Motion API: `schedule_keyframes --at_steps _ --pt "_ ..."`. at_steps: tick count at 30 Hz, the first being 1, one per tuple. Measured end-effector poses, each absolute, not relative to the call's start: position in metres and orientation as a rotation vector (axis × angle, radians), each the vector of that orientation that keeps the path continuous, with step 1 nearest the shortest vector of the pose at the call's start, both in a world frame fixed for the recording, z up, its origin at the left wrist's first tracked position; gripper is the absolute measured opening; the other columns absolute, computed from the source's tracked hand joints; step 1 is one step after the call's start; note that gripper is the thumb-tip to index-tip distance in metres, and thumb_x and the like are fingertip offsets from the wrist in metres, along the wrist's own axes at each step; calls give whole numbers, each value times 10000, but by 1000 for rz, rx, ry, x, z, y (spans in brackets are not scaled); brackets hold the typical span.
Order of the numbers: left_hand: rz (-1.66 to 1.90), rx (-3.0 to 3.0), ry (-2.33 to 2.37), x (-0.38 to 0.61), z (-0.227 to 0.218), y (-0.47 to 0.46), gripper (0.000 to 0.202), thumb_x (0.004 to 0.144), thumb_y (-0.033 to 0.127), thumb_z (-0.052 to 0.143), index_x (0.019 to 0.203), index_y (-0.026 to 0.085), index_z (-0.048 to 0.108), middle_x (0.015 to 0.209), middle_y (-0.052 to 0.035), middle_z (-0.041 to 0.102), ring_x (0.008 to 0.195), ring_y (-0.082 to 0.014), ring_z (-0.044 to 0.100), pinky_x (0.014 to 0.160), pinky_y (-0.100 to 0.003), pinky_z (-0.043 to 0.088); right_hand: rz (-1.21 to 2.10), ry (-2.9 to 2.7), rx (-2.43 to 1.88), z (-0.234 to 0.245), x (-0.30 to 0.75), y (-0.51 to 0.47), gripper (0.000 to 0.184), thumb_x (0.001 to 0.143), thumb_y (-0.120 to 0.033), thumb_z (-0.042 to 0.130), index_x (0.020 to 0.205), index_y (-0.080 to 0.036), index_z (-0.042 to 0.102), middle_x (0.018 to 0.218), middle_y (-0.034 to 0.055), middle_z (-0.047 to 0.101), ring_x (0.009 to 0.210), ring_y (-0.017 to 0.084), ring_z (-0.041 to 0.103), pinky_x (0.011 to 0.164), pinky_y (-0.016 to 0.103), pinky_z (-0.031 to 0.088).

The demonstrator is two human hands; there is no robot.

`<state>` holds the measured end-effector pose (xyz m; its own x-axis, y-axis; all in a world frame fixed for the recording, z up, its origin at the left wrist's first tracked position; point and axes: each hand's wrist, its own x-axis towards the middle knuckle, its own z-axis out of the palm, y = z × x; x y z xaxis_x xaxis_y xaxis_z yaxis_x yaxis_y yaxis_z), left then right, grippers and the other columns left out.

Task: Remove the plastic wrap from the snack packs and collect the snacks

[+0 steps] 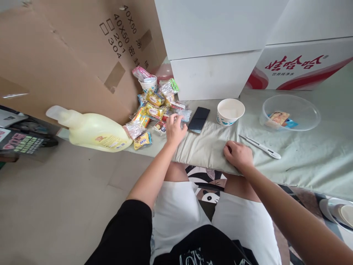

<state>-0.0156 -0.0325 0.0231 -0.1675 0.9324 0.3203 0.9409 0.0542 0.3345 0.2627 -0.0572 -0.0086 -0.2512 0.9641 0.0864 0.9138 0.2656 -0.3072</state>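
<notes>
My left hand [175, 129] is at the right side of a heap of wrapped snacks [154, 111], its fingers and thumb curled down around something I cannot make out, near a clear wrapper [186, 115]. Close beside it on the right lies a dark smartphone [199, 118]. My right hand [238, 154] rests on the cloth near the front edge, loosely closed with nothing visible in it. A white utility knife [260, 147] lies just to its right. Beyond that hand stands a white paper bowl [230, 112] with a blue pattern.
A large pale-yellow bottle [96, 131] lies left of the heap. Behind it are a patterned paper cup [149, 85] holding packets and a cardboard box [82, 55]. White boxes [212, 79] stand at the back. A clear plastic bowl [306, 114] at right contains packets.
</notes>
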Motion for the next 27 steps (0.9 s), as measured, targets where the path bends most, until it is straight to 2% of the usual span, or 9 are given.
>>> schedule_keyframes --at_steps 1,3,8,12,16,20,22,25,27 --pt "-757 -2011 -2220 -19 28 -24 288 859 207 612 1141 200 671 1273 -141 625 1220 -290 550 1022 -372 411 283 -2281 -1738 -9 263 -57 218 885 -279 491 787 -179 658 792 83 709 657 179 550 583 305 216" --pt "-658 -2080 -2212 -22 34 -7 366 830 186 638 1193 225 664 1324 -130 599 1250 -316 535 1020 -403 422 280 -2283 -1738 -9 263 -57 224 890 -286 487 792 -180 658 802 83 713 660 178 554 585 305 221" --pt "-346 -2180 -2303 -19 39 19 327 819 199 667 1140 258 690 1216 -111 650 1147 -327 589 939 -419 454 283 -2279 -1753 -8 262 -55 231 891 -295 478 789 -184 653 792 83 712 664 183 559 585 304 225" --pt "-487 -2154 -2259 -22 45 18 243 872 191 610 1077 268 717 1172 -95 697 1153 -310 606 961 -421 432 298 -2269 -1750 -7 262 -55 231 887 -290 479 784 -186 658 793 84 715 669 188 566 586 308 222" --pt "-1091 -2067 -2261 -34 57 1 189 923 216 546 1013 227 712 1074 -83 734 1058 -263 650 925 -377 463 332 -2267 -1766 -7 261 -55 230 895 -300 481 799 -192 659 823 82 730 690 194 588 584 306 216" --pt "-2088 -1797 -2252 -21 59 -43 210 963 362 526 948 218 677 881 -33 708 888 -202 656 831 -330 506 367 -2251 -1785 -7 261 -50 237 900 -313 476 817 -196 664 838 82 732 692 201 602 576 307 240" --pt "-2662 -1691 -2309 1 53 -74 209 927 425 586 962 239 675 944 -25 723 942 -197 669 865 -331 526 424 -2212 -1747 -2 262 -51 245 895 -334 473 826 -197 663 809 86 718 708 220 620 593 313 311" --pt "-3168 -1429 -2527 38 38 -122 248 810 475 719 904 246 701 948 -32 738 937 -206 688 872 -338 545 586 -2110 -1433 15 261 -74 303 904 -413 469 961 -187 662 885 112 718 874 274 669 766 380 476" --pt "-3328 -1306 -2594 58 27 -150 268 796 493 729 918 255 729 964 -44 743 968 -221 691 902 -358 542 732 -2083 -1115 28 258 -103 432 914 -493 504 1202 -188 607 1167 147 699 1117 304 645 950 444 499"
